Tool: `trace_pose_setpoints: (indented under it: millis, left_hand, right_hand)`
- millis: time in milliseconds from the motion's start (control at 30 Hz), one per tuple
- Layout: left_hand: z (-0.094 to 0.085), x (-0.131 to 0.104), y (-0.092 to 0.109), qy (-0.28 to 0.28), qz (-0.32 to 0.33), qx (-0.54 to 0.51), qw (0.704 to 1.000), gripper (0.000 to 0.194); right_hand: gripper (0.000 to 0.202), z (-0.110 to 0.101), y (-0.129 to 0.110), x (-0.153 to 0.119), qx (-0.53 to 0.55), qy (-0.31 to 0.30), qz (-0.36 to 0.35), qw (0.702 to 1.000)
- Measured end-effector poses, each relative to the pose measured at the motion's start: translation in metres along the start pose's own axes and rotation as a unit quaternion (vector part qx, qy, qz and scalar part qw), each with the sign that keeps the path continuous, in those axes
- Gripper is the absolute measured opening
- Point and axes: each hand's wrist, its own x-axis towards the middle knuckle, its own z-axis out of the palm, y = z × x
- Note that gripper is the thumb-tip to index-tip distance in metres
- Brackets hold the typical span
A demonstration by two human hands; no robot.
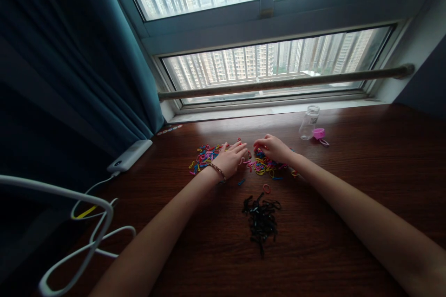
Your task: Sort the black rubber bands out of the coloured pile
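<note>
Small coloured rubber bands lie in two loose piles on the dark wooden table (209, 241). My left hand (229, 159), with a braided bracelet (218, 171) at the wrist, rests flat with outstretched fingers at the right side of the left pile (205, 157). Over the right pile (265, 166) my right hand (275, 148) is bent, thumb and fingertips close together at the bands; whatever they pinch is too small to make out. A heap of black rubber bands (262, 219) sits nearer me. Between heap and piles lie a single red band (266, 188) and a blue one (241, 182).
A clear bottle (309, 123) stands at the back right beside a pink cap (318, 133) with a loop. At the left are a white power bank (129, 155), looping white cables (104, 213) and a blue curtain (114, 55). A rail (285, 82) crosses the window behind.
</note>
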Motion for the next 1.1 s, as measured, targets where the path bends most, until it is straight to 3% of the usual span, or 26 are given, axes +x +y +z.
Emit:
trace_pose_setpoints:
  millis: [133,333,533,633,800,1000,1100]
  left_hand:
    - [0.005,0.002,-0.002,0.014,0.072,-0.03,0.997,0.048]
    - [0.004,0.0,-0.006,0.075,0.073,-0.058,0.993,0.034]
    - [0.005,0.001,-0.004,0.124,0.041,-0.081,0.988,0.028]
    - [0.011,0.002,-0.001,0.126,0.034,-0.081,0.988,0.039]
    - [0.021,0.004,0.002,0.083,0.0,-0.075,0.994,0.043]
    - [0.023,0.014,-0.004,0.076,-0.062,-0.06,0.993,0.044]
    - [0.023,0.02,-0.006,0.039,-0.075,-0.071,0.994,0.045]
  right_hand:
    - [0.022,0.002,0.001,0.0,-0.012,0.001,0.017,1.0]
    - [0.017,0.004,0.002,0.001,0.019,-0.016,-0.014,1.0]
    - [0.023,0.008,0.001,0.002,0.128,0.024,0.003,0.991]
    - [0.022,0.007,0.001,0.004,0.215,0.059,0.04,0.974]
    - [0.023,0.002,0.001,0.007,0.321,0.111,0.116,0.933]
    - [0.024,-0.002,0.001,0.008,0.479,0.106,0.171,0.854]
    - [0.025,-0.007,-0.001,0.008,0.489,0.096,0.176,0.849]
